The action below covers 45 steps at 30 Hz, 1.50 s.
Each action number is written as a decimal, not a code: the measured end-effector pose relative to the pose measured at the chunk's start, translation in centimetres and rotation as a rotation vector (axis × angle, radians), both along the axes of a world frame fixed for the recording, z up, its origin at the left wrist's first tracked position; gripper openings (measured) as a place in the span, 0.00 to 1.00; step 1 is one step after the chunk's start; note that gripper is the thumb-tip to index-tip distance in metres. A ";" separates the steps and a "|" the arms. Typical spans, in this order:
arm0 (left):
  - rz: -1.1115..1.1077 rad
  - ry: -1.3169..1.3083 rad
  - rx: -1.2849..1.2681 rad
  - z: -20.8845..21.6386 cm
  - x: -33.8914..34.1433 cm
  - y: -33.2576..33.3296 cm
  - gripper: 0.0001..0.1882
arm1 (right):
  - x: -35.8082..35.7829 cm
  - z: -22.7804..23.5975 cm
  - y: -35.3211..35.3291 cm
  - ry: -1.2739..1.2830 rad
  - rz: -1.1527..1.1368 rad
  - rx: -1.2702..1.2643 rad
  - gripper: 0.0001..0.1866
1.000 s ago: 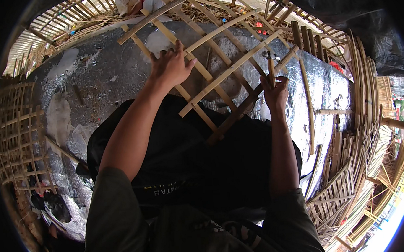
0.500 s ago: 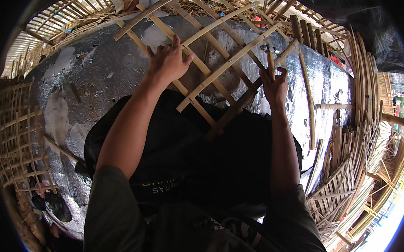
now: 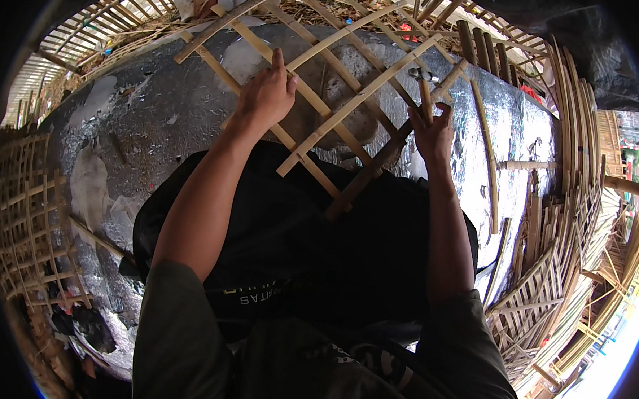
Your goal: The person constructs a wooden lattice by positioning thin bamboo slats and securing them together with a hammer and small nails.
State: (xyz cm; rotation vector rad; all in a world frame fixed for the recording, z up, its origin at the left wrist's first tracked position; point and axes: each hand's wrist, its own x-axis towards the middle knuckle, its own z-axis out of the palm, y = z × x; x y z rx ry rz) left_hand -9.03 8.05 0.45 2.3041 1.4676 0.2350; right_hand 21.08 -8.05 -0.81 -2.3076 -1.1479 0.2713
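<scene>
A lattice of crossed bamboo strips (image 3: pixel 361 96) lies in front of me, its near corner over the black cloth (image 3: pixel 263 224) on my lap. My left hand (image 3: pixel 266 95) is on its left part, the index finger pointing along a strip and the other fingers curled at a crossing. Part of that grip is hidden. On the right, my right hand (image 3: pixel 434 132) is closed round the wooden handle of a hammer (image 3: pixel 425 96). Its metal head points away from me, beside the lattice's thicker right-hand edge strip.
A grey, shiny sheet (image 3: pixel 155 100) covers the surface beneath. Another woven bamboo lattice (image 3: pixel 28 215) stands at the left. Long bamboo strips (image 3: pixel 570 128) and stacked slatted panels (image 3: pixel 530 289) line the right side. A loose strip (image 3: pixel 488 162) lies right of the hammer. Bamboo scraps lie beyond the sheet.
My left hand's spread fingers have drawn in, leaving the index finger extended. The lattice has shifted very slightly left. My right hand and the hammer have moved only slightly.
</scene>
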 end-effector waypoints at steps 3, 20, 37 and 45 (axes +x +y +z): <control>0.024 -0.035 -0.023 0.0 0.0 0.2 0.35 | -0.1 0.2 0.0 0.022 -0.008 -0.011 0.36; 0.004 -0.107 0.066 -0.3 0.4 0.2 0.32 | 0.8 -0.7 -0.1 -0.110 0.014 0.001 0.39; 0.035 -0.147 0.024 0.0 0.2 0.2 0.26 | 0.2 -0.2 0.1 -0.079 0.038 -0.019 0.36; -0.017 0.024 0.023 -0.5 0.2 -0.4 0.34 | -0.3 0.4 0.1 -0.017 0.028 -0.052 0.35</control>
